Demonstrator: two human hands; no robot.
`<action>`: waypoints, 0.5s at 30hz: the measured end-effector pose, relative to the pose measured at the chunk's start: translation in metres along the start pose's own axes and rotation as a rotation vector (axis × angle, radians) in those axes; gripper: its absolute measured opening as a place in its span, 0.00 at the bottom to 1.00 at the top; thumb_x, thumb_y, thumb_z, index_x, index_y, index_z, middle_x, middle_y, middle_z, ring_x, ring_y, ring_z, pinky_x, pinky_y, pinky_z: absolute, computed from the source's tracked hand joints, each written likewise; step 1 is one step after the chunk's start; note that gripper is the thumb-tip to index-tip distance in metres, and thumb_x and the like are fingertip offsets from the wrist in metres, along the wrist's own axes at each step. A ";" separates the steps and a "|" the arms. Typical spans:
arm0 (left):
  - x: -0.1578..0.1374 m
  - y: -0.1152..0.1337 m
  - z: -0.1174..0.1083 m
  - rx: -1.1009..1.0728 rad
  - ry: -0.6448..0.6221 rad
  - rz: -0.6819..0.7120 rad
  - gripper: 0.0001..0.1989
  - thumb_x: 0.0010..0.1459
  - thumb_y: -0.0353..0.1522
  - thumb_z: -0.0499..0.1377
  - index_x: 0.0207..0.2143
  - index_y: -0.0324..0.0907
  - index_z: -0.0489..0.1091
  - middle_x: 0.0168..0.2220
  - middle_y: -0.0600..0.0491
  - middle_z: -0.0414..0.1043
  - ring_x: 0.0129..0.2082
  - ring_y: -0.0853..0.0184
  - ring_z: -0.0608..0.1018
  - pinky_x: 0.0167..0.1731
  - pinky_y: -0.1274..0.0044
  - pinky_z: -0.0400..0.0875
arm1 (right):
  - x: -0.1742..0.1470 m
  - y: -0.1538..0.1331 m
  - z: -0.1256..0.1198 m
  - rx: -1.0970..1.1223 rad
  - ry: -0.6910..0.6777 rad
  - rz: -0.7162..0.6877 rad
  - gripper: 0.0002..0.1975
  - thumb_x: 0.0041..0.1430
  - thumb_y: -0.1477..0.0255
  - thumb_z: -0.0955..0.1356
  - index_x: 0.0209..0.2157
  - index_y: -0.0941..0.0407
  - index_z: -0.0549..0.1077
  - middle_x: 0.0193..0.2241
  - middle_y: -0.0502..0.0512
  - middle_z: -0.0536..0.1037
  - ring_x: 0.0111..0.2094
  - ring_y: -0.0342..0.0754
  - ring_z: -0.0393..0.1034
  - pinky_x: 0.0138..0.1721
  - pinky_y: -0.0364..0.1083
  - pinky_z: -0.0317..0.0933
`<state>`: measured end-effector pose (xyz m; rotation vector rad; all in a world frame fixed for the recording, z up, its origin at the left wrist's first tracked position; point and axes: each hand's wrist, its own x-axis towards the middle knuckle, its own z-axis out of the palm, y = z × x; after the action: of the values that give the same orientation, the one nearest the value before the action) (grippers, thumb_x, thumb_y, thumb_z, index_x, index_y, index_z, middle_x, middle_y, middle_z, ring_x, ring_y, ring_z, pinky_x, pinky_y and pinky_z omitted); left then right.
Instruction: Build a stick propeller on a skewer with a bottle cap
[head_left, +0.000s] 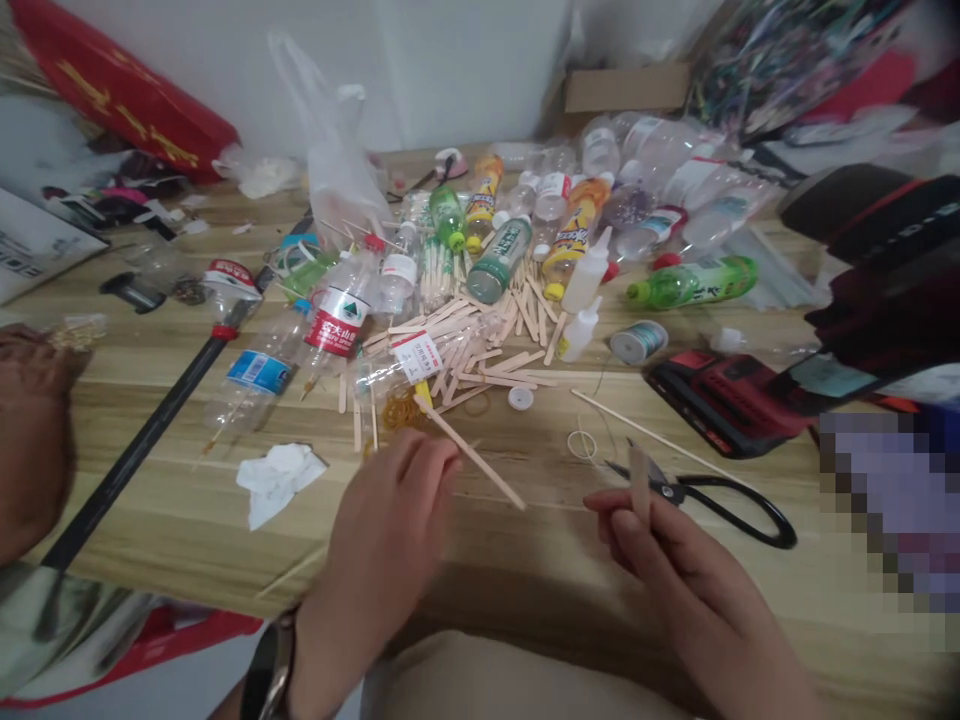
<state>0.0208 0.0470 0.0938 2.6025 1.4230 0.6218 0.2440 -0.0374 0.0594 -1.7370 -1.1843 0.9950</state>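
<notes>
My right hand (675,560) pinches a wooden craft stick (640,482) upright between thumb and fingers. Just beyond it lie black-handled scissors (675,488), a thin wooden skewer (660,435) and a loose pale rubber band (582,445). My left hand (397,520), slightly blurred, is over the table with its fingers curled together; what they hold, if anything, is hidden. Past its fingertips are a heap of yellow rubber bands (399,410) and a single craft stick (471,455) slanting across the wood. A large pile of craft sticks (525,310) spreads farther back.
Plastic bottles (341,315) crowd the table's middle and back. A cordless power tool (742,400) stands at right, near a spool (637,342). Glue bottles (587,275) are central. At left are a dark pole (150,440), crumpled tissue (279,480) and another person's hand (34,440).
</notes>
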 end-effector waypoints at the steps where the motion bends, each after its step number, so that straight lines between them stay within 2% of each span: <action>1: -0.003 0.008 -0.007 -0.145 0.007 -0.008 0.08 0.66 0.27 0.50 0.39 0.42 0.68 0.33 0.52 0.71 0.33 0.64 0.75 0.32 0.74 0.68 | 0.003 -0.008 0.001 0.030 -0.009 0.000 0.18 0.62 0.54 0.64 0.38 0.53 0.76 0.23 0.51 0.72 0.24 0.47 0.67 0.23 0.43 0.63; 3: -0.007 0.023 -0.014 -0.351 -0.028 -0.032 0.08 0.66 0.26 0.50 0.39 0.45 0.67 0.35 0.54 0.72 0.34 0.67 0.75 0.33 0.77 0.68 | 0.010 -0.025 0.004 0.120 -0.045 -0.001 0.17 0.61 0.54 0.65 0.36 0.53 0.76 0.18 0.46 0.65 0.20 0.43 0.60 0.19 0.41 0.56; 6: -0.010 0.036 -0.014 -0.543 -0.088 -0.124 0.08 0.65 0.27 0.51 0.37 0.46 0.68 0.32 0.57 0.74 0.31 0.69 0.75 0.31 0.79 0.68 | 0.017 -0.046 0.008 0.237 -0.172 -0.043 0.13 0.57 0.59 0.70 0.35 0.54 0.77 0.20 0.47 0.67 0.21 0.42 0.61 0.22 0.40 0.57; 10: -0.010 0.043 -0.012 -0.647 -0.157 -0.222 0.08 0.65 0.31 0.51 0.34 0.47 0.69 0.24 0.59 0.72 0.22 0.70 0.72 0.23 0.80 0.65 | 0.016 -0.055 0.011 0.385 -0.297 -0.039 0.16 0.54 0.61 0.72 0.42 0.53 0.78 0.23 0.48 0.71 0.22 0.41 0.62 0.23 0.40 0.57; 15: -0.008 0.045 -0.013 -0.687 -0.187 -0.242 0.09 0.65 0.32 0.52 0.33 0.47 0.70 0.25 0.58 0.74 0.23 0.69 0.73 0.25 0.79 0.65 | 0.012 -0.050 0.012 0.611 -0.428 0.059 0.15 0.52 0.61 0.74 0.42 0.51 0.79 0.24 0.47 0.72 0.24 0.40 0.63 0.25 0.39 0.58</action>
<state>0.0470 0.0139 0.1161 1.8718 1.1697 0.6630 0.2196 -0.0111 0.0980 -1.1081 -0.9365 1.6204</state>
